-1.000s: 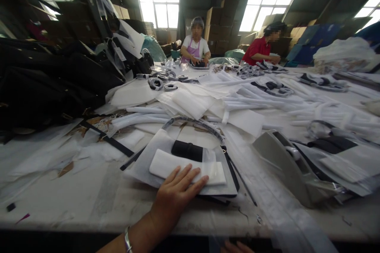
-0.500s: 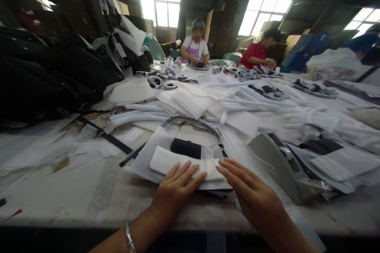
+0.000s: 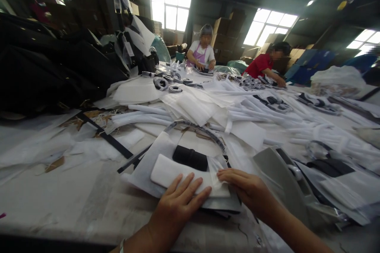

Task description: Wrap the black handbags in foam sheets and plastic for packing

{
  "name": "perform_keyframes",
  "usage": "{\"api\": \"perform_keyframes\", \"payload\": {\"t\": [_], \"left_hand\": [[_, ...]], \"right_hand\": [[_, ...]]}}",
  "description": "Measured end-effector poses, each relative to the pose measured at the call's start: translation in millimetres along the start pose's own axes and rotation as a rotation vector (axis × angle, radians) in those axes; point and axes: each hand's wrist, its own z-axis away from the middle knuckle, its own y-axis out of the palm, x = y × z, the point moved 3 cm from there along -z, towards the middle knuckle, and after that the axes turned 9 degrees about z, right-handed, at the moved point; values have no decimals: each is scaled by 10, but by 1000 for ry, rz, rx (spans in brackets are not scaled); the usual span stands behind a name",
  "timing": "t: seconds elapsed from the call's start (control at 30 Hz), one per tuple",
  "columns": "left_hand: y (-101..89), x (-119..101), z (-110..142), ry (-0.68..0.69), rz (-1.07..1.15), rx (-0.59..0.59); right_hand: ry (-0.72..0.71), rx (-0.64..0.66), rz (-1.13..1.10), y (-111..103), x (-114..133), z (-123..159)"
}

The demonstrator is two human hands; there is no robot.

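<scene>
A black handbag (image 3: 190, 157) lies on the table in front of me, its wrapped handle (image 3: 208, 131) arching away from me. White sheet wrapping surrounds it, and a folded white foam pad (image 3: 168, 170) covers its near part. My left hand (image 3: 179, 199) rests flat on the pad with the fingers spread. At the pad's right end, my right hand (image 3: 242, 184) has its fingers together on a wrinkled strip of clear tape (image 3: 214, 165). The thumb of that hand is mostly hidden. Just right of it stands a grey tape dispenser (image 3: 277, 180).
Another partly wrapped bag (image 3: 331, 167) lies beyond the dispenser. White sheets (image 3: 196, 104) and foam tubes (image 3: 255, 110) cover the far side. Black bags (image 3: 53, 71) are heaped at left. Two co-workers, one in a purple apron (image 3: 199, 57), one in red (image 3: 259, 65), work across the table.
My right hand has closed from outstretched fingers onto the tape strip, which is now wrinkled and pulled askew. My left hand still lies on the pad. The camera view has shifted slightly.
</scene>
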Motion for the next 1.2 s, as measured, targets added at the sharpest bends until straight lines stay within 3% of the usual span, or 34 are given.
{"api": "perform_keyframes", "payload": {"t": [0.13, 0.37, 0.73, 1.03, 1.2], "left_hand": [[15, -5, 5, -22, 17, 2], [12, -7, 16, -24, 19, 7], [-62, -27, -49, -4, 11, -8], [-42, -33, -15, 11, 43, 21], [-50, -27, -27, 28, 35, 53]], "right_hand": [[123, -35, -60, -86, 14, 88], [-30, -74, 68, -200, 280, 134], [-221, -149, 357, 93, 565, 449], [-253, -186, 385, 144, 646, 609], [-321, -263, 410, 217, 829, 818]]}}
